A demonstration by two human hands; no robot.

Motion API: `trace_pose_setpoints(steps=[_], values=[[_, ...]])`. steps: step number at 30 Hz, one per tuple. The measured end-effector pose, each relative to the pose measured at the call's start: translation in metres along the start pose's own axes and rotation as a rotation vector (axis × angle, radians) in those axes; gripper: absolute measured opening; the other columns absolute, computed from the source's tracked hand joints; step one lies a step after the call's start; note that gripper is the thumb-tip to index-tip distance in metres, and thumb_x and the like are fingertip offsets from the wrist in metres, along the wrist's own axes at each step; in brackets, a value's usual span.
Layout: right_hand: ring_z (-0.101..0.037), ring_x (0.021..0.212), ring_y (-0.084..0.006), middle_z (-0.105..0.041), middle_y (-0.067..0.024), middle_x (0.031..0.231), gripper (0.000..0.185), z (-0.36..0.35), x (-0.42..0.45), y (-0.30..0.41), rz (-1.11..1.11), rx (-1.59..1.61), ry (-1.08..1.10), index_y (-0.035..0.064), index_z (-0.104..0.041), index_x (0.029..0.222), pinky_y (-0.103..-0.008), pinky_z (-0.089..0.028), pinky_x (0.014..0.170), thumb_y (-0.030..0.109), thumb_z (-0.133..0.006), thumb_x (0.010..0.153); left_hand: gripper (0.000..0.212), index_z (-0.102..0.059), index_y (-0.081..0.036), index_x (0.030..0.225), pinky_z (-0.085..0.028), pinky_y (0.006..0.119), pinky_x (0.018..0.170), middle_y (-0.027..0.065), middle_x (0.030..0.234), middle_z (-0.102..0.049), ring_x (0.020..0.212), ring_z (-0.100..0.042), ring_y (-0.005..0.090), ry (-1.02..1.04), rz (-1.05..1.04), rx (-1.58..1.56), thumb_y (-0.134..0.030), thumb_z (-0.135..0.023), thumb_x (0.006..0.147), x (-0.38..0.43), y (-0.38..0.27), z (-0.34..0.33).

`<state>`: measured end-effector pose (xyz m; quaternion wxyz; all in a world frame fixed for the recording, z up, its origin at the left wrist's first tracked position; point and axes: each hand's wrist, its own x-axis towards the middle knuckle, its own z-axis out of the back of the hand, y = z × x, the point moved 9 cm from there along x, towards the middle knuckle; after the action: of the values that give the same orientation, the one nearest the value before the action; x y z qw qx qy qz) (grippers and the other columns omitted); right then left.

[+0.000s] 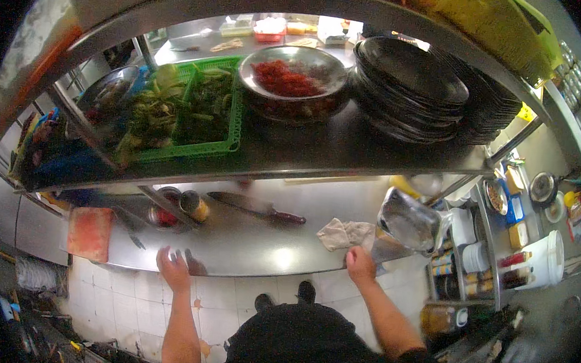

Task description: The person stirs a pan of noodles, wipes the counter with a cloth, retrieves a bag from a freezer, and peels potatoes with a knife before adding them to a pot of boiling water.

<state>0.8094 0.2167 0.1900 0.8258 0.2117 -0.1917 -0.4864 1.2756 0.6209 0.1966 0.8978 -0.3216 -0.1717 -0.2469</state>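
Note:
My left hand [173,269] is held over the front edge of the steel counter [243,257], fingers apart and nothing in them. A dark knife [130,228] lies beyond it, with a red-stained board [90,234] to its left. At the lower edge of a crumpled beige cloth [346,235] is my right hand [360,265], its fingers curled; whether they grip the cloth is unclear. Between the hands, farther back, a large kitchen knife [255,206] with a dark red handle lies flat. A yellowish jar [194,206] and a container of red food [164,216] stand left of it.
A steel shelf [292,153] spans above the counter. It bears a green basket [235,136] of leafy vegetables, a metal bowl [294,73] with red food and stacked dark plates [410,88]. A metal container [410,219] stands right of the cloth, near a side rack [491,269].

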Motion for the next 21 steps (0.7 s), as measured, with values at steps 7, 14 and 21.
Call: trace_pose_setpoints(steps=[7,14,21], values=[[-0.055,0.087,-0.0391,-0.056,-0.0153,0.088,0.012,-0.022,0.047,0.009,-0.038,-0.168,-0.255,0.0085,-0.055,0.088,-0.0533,-0.044,0.078,0.019,-0.061,0.084,0.049,-0.058,0.004,0.123,-0.039,0.051,0.105,0.0257,0.132,-0.053,0.125,-0.049,0.0433,0.043,0.04,0.381,-0.03,-0.066,0.088,0.028,-0.03,-0.034],[-0.052,0.089,-0.0378,-0.052,-0.0142,0.088,0.013,-0.026,0.053,0.011,-0.083,-0.288,-0.326,0.0102,-0.049,0.087,-0.0523,-0.041,0.079,0.018,-0.057,0.081,0.049,-0.058,0.003,0.122,-0.041,0.053,0.102,0.0264,0.128,-0.055,0.12,-0.051,0.0444,0.074,0.048,0.367,-0.027,-0.065,0.085,0.028,-0.033,-0.038],[-0.053,0.089,-0.0365,-0.052,-0.0132,0.088,0.016,-0.029,0.057,0.008,-0.1,-0.353,-0.318,0.0113,-0.048,0.087,-0.0505,-0.041,0.077,0.022,-0.057,0.08,0.049,-0.057,0.001,0.125,-0.037,0.053,0.107,0.0252,0.138,-0.049,0.128,-0.045,0.0434,0.158,0.126,0.38,-0.03,-0.062,0.088,0.031,-0.034,-0.039]])
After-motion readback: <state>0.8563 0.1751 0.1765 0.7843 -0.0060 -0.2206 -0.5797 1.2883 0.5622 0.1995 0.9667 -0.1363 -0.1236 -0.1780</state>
